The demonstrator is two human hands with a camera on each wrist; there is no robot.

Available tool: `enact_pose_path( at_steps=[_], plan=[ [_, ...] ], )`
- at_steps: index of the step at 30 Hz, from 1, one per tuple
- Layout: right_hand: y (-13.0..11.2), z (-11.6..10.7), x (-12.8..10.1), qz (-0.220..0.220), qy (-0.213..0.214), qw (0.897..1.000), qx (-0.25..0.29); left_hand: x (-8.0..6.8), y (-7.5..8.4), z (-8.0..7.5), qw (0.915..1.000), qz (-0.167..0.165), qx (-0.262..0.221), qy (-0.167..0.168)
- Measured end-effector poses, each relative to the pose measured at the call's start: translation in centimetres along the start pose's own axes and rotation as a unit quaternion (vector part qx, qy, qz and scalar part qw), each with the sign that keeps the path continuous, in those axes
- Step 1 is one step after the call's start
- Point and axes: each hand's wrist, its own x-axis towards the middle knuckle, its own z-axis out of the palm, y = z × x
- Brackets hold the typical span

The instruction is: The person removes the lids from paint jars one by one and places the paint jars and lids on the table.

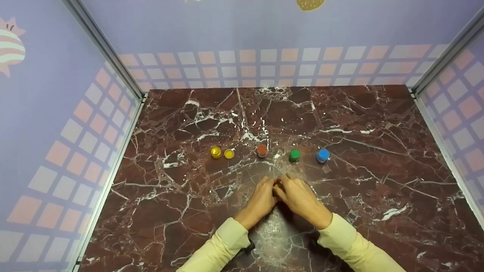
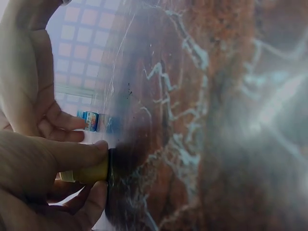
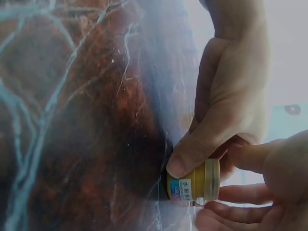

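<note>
A small yellow paint jar (image 3: 187, 185) with a printed label and a pale, see-through top end stands on the marble table (image 1: 181, 226), close in front of me. My left hand (image 1: 262, 196) grips its body between thumb and fingers, low by the tabletop. From the other side, my right hand (image 1: 298, 192) curls its thumb and fingers round the jar's top end. In the head view the fingers hide most of this jar. Beyond my hands sit a glossy yellow jar (image 1: 215, 152) and a flat round yellow piece (image 1: 229, 154) with a pale rim.
A red-brown jar (image 1: 262, 151), a green jar (image 1: 294, 155) and a blue jar (image 1: 323, 155) stand in a loose row past the hands. Purple panels with printed squares (image 1: 268, 54) enclose the table at the back and sides.
</note>
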Motion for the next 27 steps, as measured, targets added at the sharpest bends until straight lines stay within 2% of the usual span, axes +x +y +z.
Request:
enact_pose_path(
  at_steps=[3, 9, 20, 27],
  plan=[
    [-0.19, 0.18, 0.21, -0.009, 0.006, 1.000, -0.020, 0.03, -0.23, 0.02, 1.0000, 0.006, 0.003, 0.000],
    [-0.19, 0.45, 0.24, -0.030, 0.023, 0.999, -0.028, 0.19, -0.50, 0.04, 0.9999, 0.003, -0.007, -0.007],
    [0.10, 0.51, 0.33, -0.079, 0.013, 0.996, -0.031, 0.36, -0.99, -0.15, 0.9997, 0.005, -0.015, -0.016],
    [0.37, 0.84, 0.55, -0.090, 0.021, 0.995, -0.037, 0.75, -1.01, -0.16, 0.9998, 0.012, -0.003, -0.016]
  ],
)
